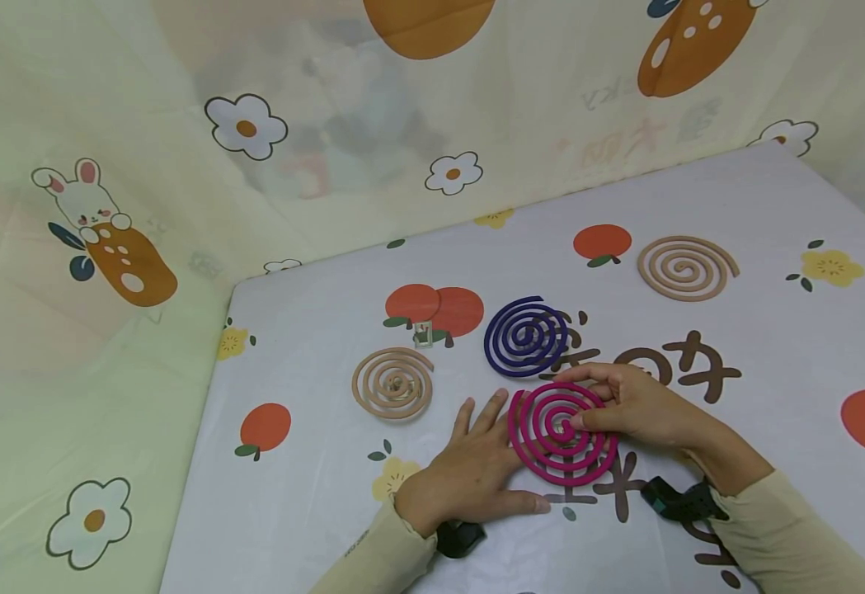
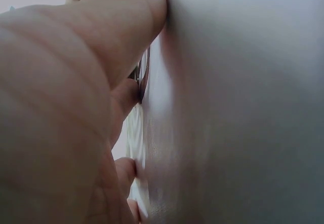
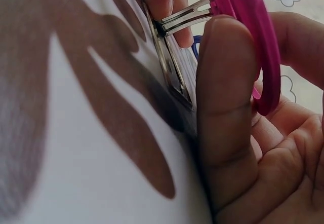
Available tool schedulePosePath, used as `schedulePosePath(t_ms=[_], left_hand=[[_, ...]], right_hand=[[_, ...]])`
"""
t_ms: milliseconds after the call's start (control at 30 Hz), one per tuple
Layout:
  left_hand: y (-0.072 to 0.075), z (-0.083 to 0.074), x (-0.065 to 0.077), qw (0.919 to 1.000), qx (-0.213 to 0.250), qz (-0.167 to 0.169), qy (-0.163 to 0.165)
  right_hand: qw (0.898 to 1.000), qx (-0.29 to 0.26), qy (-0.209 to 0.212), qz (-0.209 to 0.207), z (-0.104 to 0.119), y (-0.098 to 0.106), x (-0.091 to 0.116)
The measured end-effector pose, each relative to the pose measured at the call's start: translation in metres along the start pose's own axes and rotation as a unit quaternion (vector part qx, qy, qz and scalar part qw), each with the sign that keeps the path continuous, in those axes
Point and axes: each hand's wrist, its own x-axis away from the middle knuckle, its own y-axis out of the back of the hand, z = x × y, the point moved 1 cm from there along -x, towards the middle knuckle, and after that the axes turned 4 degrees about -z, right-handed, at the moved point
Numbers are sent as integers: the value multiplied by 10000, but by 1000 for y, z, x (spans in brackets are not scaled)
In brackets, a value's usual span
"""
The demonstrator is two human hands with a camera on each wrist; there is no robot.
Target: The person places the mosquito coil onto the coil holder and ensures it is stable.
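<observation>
A magenta mosquito coil (image 1: 566, 429) lies between both hands, and my right hand (image 1: 647, 404) pinches it with the thumb near its centre. In the right wrist view, the upright prong of a metal coil stand (image 3: 174, 77) meets the coil from below. Fingertips of my left hand (image 1: 477, 470) are right at this stand. The left hand rests spread on the table, its forefinger partly hidden beneath the coil. Just behind them is a dark blue coil (image 1: 526, 337), and a tan coil (image 1: 392, 384) with a metal stand under it sits to the left.
Another tan coil (image 1: 688, 268) lies at the back right. A small metal stand (image 1: 422, 334) is on the printed tomatoes, left of the blue coil. The white tablecloth (image 1: 313, 495) meets a hanging printed curtain (image 1: 358, 223) along its back and left edges.
</observation>
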Motion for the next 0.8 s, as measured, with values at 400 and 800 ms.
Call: schedulePosePath(t_ms=[400,800], left_hand=[[-1,2,0,9999,-137,-12,49],[8,9,2,9987,-167,-245,410]], right_hand=[[9999,30,-134,-73,-2,1,1],[9999,71,-63,-74,0,0,1]])
